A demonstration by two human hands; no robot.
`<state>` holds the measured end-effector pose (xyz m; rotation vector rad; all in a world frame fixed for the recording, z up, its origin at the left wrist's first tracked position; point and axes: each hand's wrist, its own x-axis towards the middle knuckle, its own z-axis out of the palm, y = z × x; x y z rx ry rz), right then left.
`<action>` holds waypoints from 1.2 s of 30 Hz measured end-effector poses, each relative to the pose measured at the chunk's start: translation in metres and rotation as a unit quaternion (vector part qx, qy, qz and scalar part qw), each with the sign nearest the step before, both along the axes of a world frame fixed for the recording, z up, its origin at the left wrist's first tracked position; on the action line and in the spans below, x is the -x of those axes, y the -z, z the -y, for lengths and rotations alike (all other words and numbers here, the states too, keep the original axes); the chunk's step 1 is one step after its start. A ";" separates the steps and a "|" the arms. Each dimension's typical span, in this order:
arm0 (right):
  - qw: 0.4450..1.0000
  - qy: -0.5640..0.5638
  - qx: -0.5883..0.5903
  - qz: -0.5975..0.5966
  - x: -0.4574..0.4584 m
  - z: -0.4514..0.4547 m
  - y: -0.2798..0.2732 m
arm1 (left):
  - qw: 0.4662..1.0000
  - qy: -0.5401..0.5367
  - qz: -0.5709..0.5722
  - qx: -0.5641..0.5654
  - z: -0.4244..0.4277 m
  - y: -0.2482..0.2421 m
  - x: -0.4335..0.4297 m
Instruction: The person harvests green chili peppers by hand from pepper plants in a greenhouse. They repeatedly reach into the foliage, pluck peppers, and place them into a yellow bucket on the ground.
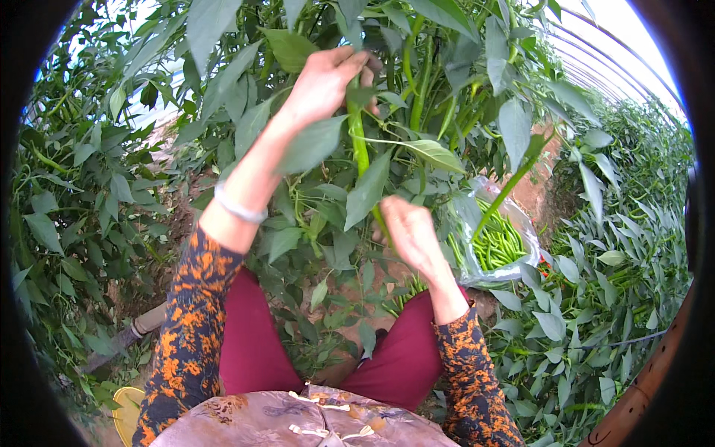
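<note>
My left hand [335, 84] is raised into the pepper plant, its fingers closed around the upper end of a long green chili pepper [359, 139]. Lower and to the right, my right hand [408, 229] is curled with several slim green peppers or stems by its fingers; leaves and blur hide what exactly it holds. More long green peppers [422, 95] hang among the leaves to the right of my left hand. A clear plastic bag [533, 246] full of picked green peppers [497, 240] stands on the ground right of my right hand.
Dense pepper plants [609, 313] line the right side, and others [67, 201] the left. More green peppers [410, 293] lie near my right knee. A yellow round object [128, 413] is at lower left. Curved greenhouse ribs [614, 44] show at upper right.
</note>
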<state>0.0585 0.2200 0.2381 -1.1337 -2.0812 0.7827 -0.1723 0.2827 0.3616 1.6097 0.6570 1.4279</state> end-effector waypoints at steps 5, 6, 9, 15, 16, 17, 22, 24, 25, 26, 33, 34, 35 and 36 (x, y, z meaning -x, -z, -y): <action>0.935 0.143 -0.262 -0.191 -0.001 -0.011 -0.026 | 0.955 -0.207 0.134 -0.164 0.071 0.039 -0.002; 0.935 0.122 -0.239 -0.232 0.002 -0.011 -0.029 | 0.932 -0.241 0.212 -0.166 0.085 0.042 -0.001; 0.926 0.070 -0.325 -0.181 0.013 -0.006 -0.029 | 0.926 -0.178 0.323 -0.087 0.128 0.038 0.034; 0.971 0.090 -0.206 0.079 0.040 -0.038 -0.007 | 0.966 0.053 0.069 0.245 0.133 0.066 0.036; 0.979 0.063 -0.188 0.047 0.038 -0.044 -0.003 | 0.955 0.087 0.024 0.284 0.124 0.076 0.025; 0.993 0.004 -0.118 -0.020 0.040 -0.051 0.001 | 0.957 0.062 0.000 0.283 0.117 0.086 0.019; 0.980 -0.068 0.110 -0.149 0.038 -0.051 0.010 | 0.948 -0.205 -0.165 0.181 0.101 0.111 0.025; 0.985 -0.120 0.051 -0.115 0.040 -0.043 0.008 | 0.951 -0.156 -0.152 0.218 0.103 0.113 0.033; 0.991 -0.061 0.042 -0.109 0.040 -0.039 0.004 | 0.952 -0.151 -0.122 0.237 0.104 0.115 0.033; 0.994 -0.016 0.031 -0.101 0.041 -0.037 0.002 | 0.958 -0.129 -0.088 0.241 0.105 0.115 0.034; 0.969 0.145 0.071 -0.186 0.005 -0.022 -0.014 | 0.952 -0.129 -0.144 0.239 0.111 0.113 0.025; 0.969 0.142 0.094 -0.181 0.003 -0.020 -0.016 | 0.952 -0.112 -0.153 0.240 0.113 0.112 0.021; 0.973 0.110 0.068 -0.193 0.004 -0.019 -0.016 | 0.955 -0.106 -0.149 0.234 0.114 0.112 0.016; 0.972 0.092 0.071 -0.203 0.009 -0.016 -0.015 | 0.960 -0.081 -0.159 0.216 0.115 0.113 0.008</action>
